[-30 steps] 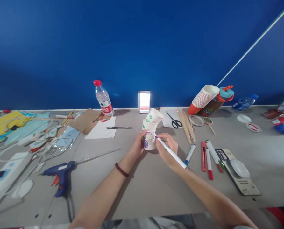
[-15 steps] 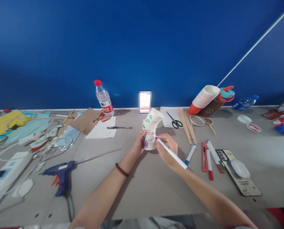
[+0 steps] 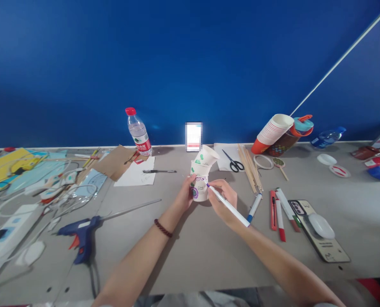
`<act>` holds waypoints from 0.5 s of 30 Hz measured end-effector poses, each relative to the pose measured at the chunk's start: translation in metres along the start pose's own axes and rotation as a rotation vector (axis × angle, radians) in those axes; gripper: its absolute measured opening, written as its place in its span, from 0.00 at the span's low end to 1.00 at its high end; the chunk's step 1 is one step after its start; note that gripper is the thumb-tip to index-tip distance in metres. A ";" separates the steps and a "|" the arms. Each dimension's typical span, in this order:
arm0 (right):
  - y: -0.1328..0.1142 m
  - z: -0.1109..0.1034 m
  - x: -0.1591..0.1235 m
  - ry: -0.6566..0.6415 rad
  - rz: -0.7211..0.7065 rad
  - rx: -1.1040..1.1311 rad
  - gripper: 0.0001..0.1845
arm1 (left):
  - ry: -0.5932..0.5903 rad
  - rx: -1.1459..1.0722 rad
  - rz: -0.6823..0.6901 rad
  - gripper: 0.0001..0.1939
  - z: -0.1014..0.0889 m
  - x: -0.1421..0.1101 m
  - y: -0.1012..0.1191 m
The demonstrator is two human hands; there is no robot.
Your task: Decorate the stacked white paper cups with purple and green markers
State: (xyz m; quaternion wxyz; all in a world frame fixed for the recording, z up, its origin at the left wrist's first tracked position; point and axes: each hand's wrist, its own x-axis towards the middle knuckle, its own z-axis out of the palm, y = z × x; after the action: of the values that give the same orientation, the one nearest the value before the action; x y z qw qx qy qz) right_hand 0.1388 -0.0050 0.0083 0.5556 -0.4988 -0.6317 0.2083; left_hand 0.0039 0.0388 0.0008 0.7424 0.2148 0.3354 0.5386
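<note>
White paper cups (image 3: 202, 188) are joined in a stack, the top one tilted to the right, with green patches and purple curls drawn on their sides. My left hand (image 3: 185, 194) wraps round the stack's left side, thumb toward me; its far fingers are hidden. In my right hand (image 3: 224, 197) is a white marker (image 3: 230, 207), pinched like a pen. Its purple tip is at the lower cup's right side; whether it touches I cannot tell. A blue-capped marker (image 3: 254, 207) lies just right of my right hand.
Left lie a blue glue gun (image 3: 81, 232), a power strip (image 3: 12, 234) and tangled cables. A water bottle (image 3: 139, 134) stands at the back. Scissors (image 3: 234, 163), wooden sticks (image 3: 249, 168), a cup stack (image 3: 271, 133), a red cutter (image 3: 273, 211) and a phone (image 3: 333, 249) are to the right.
The marker's tip has shifted very slightly down and left along the cup, my right hand moving with it. My left hand and the cups stay in place.
</note>
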 end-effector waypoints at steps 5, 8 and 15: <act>-0.001 0.000 0.000 0.004 0.012 -0.005 0.05 | 0.007 -0.013 -0.001 0.20 0.000 0.000 -0.001; 0.000 0.001 0.000 0.003 0.018 -0.009 0.05 | 0.016 -0.008 0.002 0.20 0.000 0.001 -0.001; 0.001 0.000 0.000 -0.001 0.014 -0.013 0.05 | 0.009 -0.002 -0.001 0.20 -0.001 0.001 -0.001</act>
State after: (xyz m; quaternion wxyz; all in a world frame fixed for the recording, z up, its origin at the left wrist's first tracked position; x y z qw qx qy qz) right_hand 0.1386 -0.0046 0.0076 0.5506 -0.5068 -0.6299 0.2082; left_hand 0.0036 0.0393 -0.0008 0.7414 0.2115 0.3384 0.5395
